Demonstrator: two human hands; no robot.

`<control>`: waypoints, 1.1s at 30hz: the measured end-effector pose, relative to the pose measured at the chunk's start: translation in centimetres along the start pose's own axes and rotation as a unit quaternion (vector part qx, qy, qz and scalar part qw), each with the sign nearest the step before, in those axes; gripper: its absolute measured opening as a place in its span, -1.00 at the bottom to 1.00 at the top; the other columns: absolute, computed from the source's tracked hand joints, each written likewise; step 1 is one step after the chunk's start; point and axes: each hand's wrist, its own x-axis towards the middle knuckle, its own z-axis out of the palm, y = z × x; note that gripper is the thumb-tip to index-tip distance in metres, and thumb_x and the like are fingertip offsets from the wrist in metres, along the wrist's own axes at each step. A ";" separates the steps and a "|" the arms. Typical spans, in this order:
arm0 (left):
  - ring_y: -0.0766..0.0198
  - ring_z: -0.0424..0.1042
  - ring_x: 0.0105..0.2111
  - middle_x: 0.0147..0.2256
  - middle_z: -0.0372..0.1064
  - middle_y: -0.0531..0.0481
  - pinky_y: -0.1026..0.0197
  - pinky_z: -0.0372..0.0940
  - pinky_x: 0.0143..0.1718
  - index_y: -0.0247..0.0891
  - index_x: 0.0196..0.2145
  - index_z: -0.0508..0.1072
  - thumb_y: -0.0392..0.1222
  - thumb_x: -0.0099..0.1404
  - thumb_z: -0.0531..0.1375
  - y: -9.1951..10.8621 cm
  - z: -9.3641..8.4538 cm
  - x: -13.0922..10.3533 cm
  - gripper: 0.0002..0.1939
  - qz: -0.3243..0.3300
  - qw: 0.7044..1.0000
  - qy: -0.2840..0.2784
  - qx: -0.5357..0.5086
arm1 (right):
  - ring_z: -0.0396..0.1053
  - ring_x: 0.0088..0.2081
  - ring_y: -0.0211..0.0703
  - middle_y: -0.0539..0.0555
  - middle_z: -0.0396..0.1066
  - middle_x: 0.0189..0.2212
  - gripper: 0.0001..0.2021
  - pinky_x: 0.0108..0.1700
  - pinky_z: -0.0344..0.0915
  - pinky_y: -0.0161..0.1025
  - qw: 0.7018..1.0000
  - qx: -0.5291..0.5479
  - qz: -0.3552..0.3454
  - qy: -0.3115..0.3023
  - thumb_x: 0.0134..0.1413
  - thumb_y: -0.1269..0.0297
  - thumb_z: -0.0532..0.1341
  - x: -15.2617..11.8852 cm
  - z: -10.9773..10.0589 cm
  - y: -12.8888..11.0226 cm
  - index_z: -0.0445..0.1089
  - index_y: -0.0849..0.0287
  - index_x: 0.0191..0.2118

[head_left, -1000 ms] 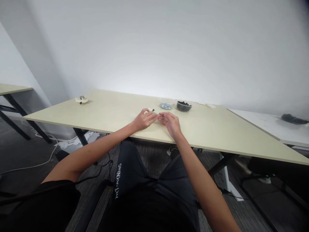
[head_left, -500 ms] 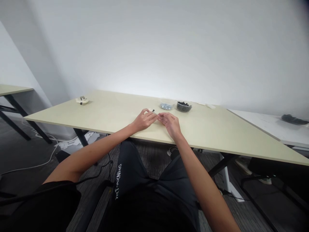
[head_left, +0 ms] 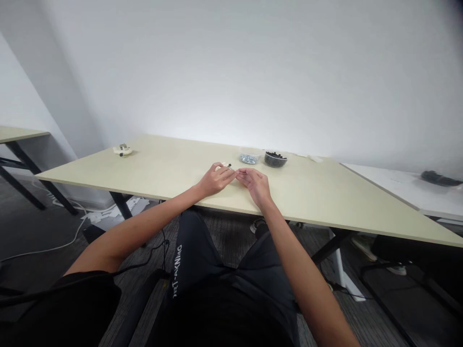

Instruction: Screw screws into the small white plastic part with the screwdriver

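My left hand is closed around a small cream-coloured part with a black bit on it, mostly covered by the fingers. Fingertip to fingertip with it is my right hand, its fingers pinched together; whatever lies between them is hidden or too small to name. Just beyond the hands stand a clear tub of small silvery metal pieces and a clear bowl of small black pieces.
A similar cream part with metal and black bits lies at the far left of the pale table. On the white table at right sits a dark heap in clear wrapping. A wall rises behind.
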 end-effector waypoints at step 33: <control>0.21 0.36 -0.25 -0.30 0.42 0.01 0.05 0.04 -0.04 -0.17 -0.35 0.28 -0.21 0.31 0.11 -4.7 1.9 -1.5 -0.94 -0.403 0.907 0.089 -0.080 | 0.45 -0.38 -0.18 0.06 0.48 -0.40 -0.75 -0.31 0.35 -0.28 0.957 -0.267 -0.103 0.055 0.12 0.16 0.09 -0.3 -0.7 0.8 0.45 0.18 -0.37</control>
